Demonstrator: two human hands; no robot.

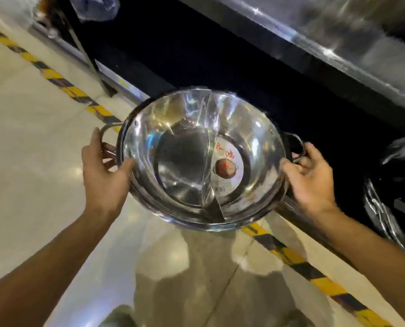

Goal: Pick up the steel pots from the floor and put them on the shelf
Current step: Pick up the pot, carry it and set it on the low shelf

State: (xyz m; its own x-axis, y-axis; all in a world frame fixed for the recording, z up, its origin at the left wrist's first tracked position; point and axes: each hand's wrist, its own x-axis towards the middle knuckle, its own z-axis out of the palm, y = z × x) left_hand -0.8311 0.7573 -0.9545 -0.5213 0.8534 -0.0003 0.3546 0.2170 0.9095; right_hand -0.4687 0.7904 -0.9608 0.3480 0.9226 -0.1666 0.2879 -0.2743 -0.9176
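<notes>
So we've got the steel pots (203,159) up off the floor (31,161), held out in front of us at the dark opening of the shelf (220,55). It looks like a nested stack, several rims showing under the top one, which has a divider down the middle and a round paper label inside. Our left hand (104,171) is clamped on the left rim with the thumb hooked over the edge, just by the loop handle. Our right hand (310,178) is gripping the right rim and handle the same way.

For the next bit, we reckon keeping the stack level matters most, since nested pots can slide apart if it tips. Leading with the far edge into the shelf and lowering gently should work. There's some shiny plastic-wrapped stuff (390,190) off to the right, so we'd aim left of that. Fingers stay clear underneath before letting go.
</notes>
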